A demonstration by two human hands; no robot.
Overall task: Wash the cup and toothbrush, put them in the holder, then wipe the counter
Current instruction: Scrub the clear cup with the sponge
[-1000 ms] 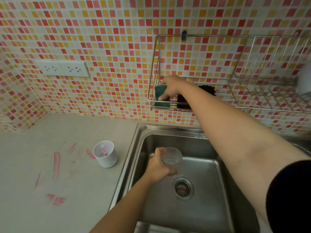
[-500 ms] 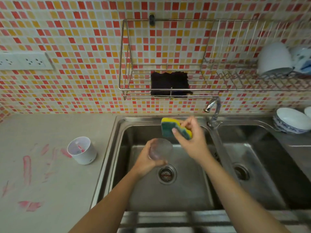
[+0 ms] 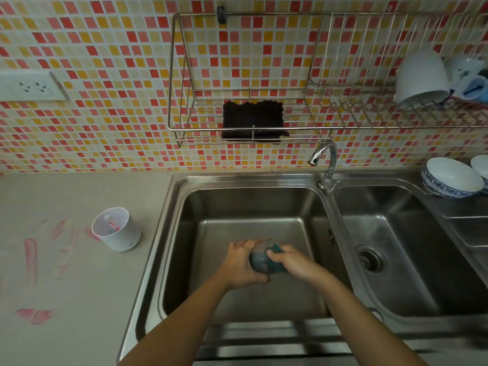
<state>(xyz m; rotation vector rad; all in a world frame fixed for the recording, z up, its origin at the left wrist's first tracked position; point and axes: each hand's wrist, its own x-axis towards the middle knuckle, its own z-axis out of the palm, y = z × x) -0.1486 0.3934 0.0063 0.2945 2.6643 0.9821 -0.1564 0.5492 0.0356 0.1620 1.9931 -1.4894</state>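
Observation:
Over the left sink basin [image 3: 311, 207], my left hand [image 3: 241, 262] grips a clear cup [image 3: 260, 261] lying on its side. My right hand [image 3: 290, 261] holds a green sponge [image 3: 276, 249] pushed into the cup's mouth; most of the sponge shows only through the cup's wall. A white round holder [image 3: 120, 233] stands on the grey counter [image 3: 66, 291] to the left of the sink, with something pink inside it. Pink smears [image 3: 30, 256] mark the counter left of the holder. I cannot make out a toothbrush.
A wire rack [image 3: 200, 128] on the tiled wall holds a dark cloth [image 3: 252, 118]. A chrome tap [image 3: 326, 159] rises between the two basins. White mugs [image 3: 420, 77] hang on the right rack, and bowls [image 3: 451, 178] sit by the right basin [image 3: 396, 233]. A socket [image 3: 33, 85] is at the left.
My right hand took the sponge from the wall rack, brought it down to the sink and pushed it into the cup. The cup, held in my left hand, now lies sideways.

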